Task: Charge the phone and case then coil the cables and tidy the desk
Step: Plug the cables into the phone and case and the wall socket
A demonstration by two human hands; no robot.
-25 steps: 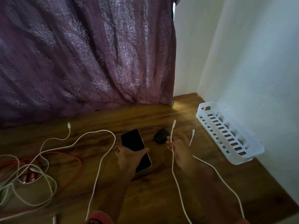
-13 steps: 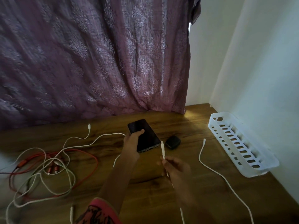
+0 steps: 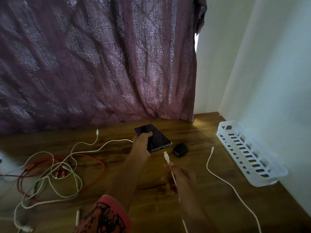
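Midway across the brown wooden desk (image 3: 210, 199), our left hand (image 3: 143, 142) still grips the flat black phone (image 3: 157, 137); our right hand (image 3: 180, 179) still pinches the thin white cable (image 3: 168, 159), plug just beside it. A purple patterned curtain (image 3: 101, 64) hangs behind.

Left hand (image 3: 142, 143): forearm reaching toward 12 o'clock, patterned red sleeve (image 3: 107, 216) at 6 o'clock end; grips smartphone (image 3: 158, 140), thumb across screen. Right hand (image 3: 179, 179): at 4 o'clock of left hand, blurred; pinches white charging cable (image 3: 168, 159), plug aimed at 12 o'clock.
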